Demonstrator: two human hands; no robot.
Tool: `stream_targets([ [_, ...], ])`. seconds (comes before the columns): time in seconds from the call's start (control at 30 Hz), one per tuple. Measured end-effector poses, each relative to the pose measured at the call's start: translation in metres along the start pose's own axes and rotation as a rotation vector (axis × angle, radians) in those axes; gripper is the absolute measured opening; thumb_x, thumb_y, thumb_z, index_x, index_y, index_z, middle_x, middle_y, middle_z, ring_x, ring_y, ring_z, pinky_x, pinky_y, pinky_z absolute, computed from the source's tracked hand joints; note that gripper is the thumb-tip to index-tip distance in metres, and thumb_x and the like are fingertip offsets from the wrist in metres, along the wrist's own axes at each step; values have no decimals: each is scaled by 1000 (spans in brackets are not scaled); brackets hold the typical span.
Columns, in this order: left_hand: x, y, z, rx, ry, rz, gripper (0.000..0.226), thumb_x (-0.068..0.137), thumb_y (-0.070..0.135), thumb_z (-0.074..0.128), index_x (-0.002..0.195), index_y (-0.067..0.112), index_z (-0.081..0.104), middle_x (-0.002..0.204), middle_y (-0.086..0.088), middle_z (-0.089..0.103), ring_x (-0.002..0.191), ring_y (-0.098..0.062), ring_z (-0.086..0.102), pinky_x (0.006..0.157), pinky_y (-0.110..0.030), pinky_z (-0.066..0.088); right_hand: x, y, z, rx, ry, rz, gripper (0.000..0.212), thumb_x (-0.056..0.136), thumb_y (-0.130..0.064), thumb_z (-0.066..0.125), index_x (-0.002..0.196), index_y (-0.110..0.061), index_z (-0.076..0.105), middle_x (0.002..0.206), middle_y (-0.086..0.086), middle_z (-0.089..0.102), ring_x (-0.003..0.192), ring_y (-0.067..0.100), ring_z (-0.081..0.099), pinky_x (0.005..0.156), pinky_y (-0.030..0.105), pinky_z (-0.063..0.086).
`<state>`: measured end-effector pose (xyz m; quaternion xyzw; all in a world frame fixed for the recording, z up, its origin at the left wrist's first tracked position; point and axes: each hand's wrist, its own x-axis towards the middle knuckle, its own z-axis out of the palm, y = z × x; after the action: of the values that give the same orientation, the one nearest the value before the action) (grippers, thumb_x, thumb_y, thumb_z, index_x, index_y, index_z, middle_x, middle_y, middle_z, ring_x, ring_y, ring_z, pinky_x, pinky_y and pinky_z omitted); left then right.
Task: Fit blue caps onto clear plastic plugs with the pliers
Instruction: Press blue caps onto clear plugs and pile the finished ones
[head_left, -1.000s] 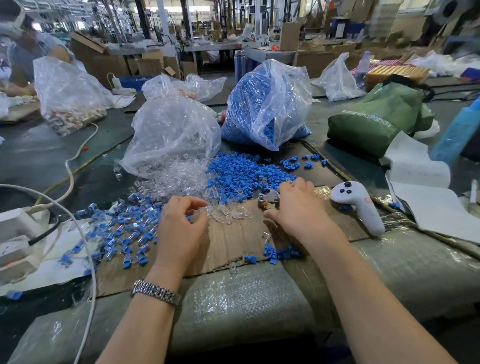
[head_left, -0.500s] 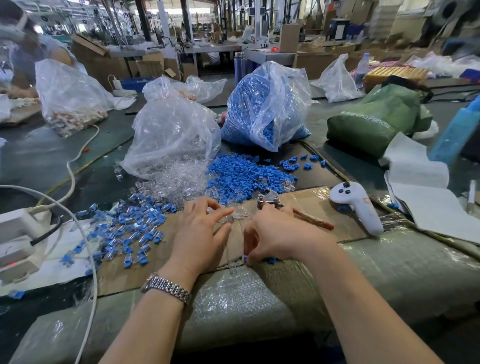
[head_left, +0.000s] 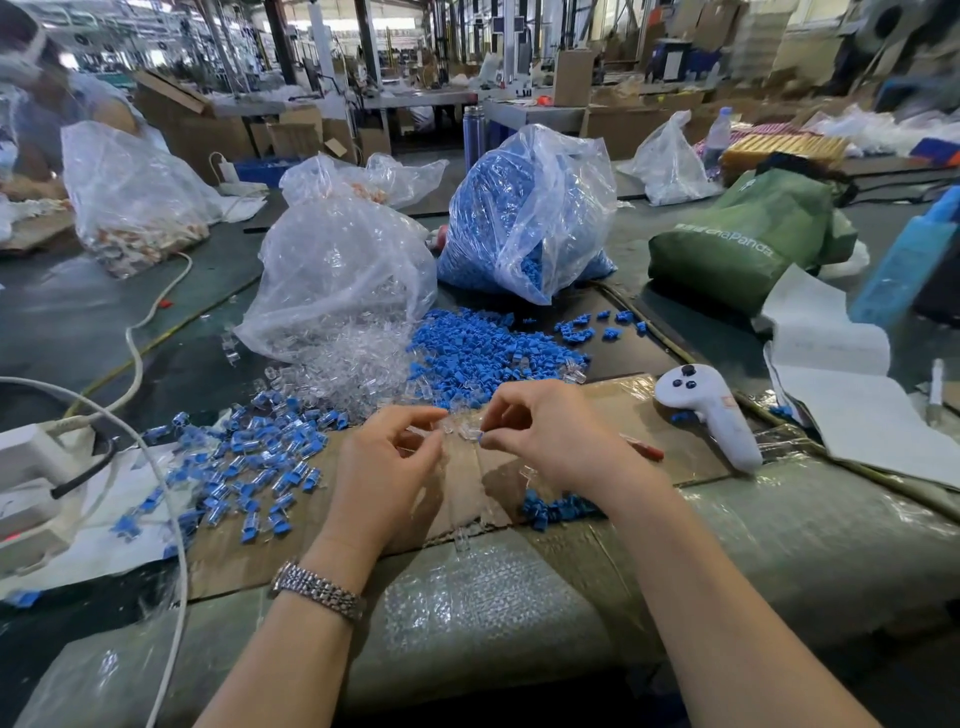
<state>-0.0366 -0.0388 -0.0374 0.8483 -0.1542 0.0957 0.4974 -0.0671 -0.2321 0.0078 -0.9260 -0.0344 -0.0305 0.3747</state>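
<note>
Green bag reads "Panda" (leading letters too blurred).

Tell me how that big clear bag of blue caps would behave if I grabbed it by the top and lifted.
The bag of blue caps would likely sag and shift, since its thin film is crumpled. It looks bulging full, so probably hefty. Its mouth lies open toward the loose blue caps, so more might spill.
</note>
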Motion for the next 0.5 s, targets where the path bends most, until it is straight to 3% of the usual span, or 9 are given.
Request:
stream_targets([
  [0.07, -1, 2, -6, -336, -41, -184, 19, 93, 2, 68, 106, 14, 73, 89, -8, 77, 82, -17, 76, 69, -23, 61, 0, 1, -1, 112, 40, -7, 9, 84, -23, 83, 85, -28, 75, 81, -12, 74, 76, -3, 68, 73, 13, 54],
  [0.13, 0, 2, -9, -486, -98, -268, 20, 91, -2, 69, 107, 10, 72, 93, -10, 77, 88, -23, 76, 73, -30, 63, 0, 0, -2, 218, 73, -21, 8, 85, -19, 83, 88, -25, 79, 80, -12, 76, 77, -3, 69, 75, 11, 53],
  [0.2, 2, 0, -9, -597, -141, -312, 20, 90, -4, 69, 107, 6, 66, 93, -8, 75, 87, -26, 75, 74, -34, 62, 1, -2, -2, 265, 87, -25, 8, 87, -19, 81, 90, -26, 80, 83, -11, 77, 80, 0, 70, 79, 14, 55],
  [0.3, 5, -4, -10, -777, -184, -380, 17, 87, -5, 67, 99, 4, 61, 88, -8, 69, 78, -22, 69, 69, -30, 58, 2, -5, -2, 265, 94, -56, 8, 89, -19, 78, 92, -27, 79, 85, -10, 76, 84, 4, 70, 84, 23, 57],
  [0.5, 9, -8, -14, -998, -327, -370, 23, 85, 8, 72, 106, -1, 70, 90, -12, 70, 79, -19, 68, 69, -26, 58, 3, -9, 1, 205, 106, -187, 6, 92, -19, 75, 93, -25, 75, 84, -11, 73, 80, 7, 66, 81, 27, 56],
])
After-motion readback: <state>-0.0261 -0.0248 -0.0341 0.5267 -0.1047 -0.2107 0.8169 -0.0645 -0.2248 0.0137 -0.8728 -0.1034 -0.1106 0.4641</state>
